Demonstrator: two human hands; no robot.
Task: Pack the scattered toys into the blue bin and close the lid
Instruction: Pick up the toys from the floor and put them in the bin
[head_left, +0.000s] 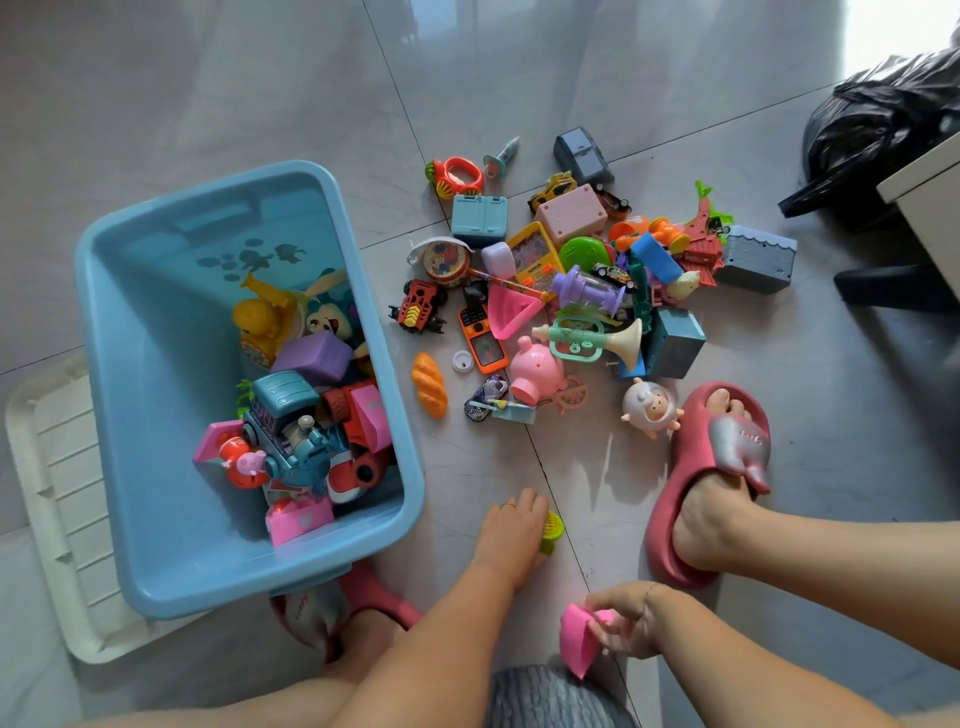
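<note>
A black plastic bag (883, 130) slumped at the far right of the grey tiled floor (208, 93), beside a pale furniture corner. The scattered toys (582, 291) lay heaped between the bin and the right slipper (717, 467); a toy bread loaf (430, 384), a pink pig (535, 371) and a trumpet (597, 338) sat on the near edge. The left slipper (332, 608) touched the near corner of the blue bin (249, 587). The bin stood open, holding a teal train (285, 415), a purple block (311, 358) and a yellow figure (265, 322) against its right wall. The white lid (57, 493) lay flat, partly under the bin's left side. The left hand (511, 525) curled its fingers over a small green toy (551, 530) on the floor, while the right hand (623, 618) pinched a pink toy piece (579, 639).
</note>
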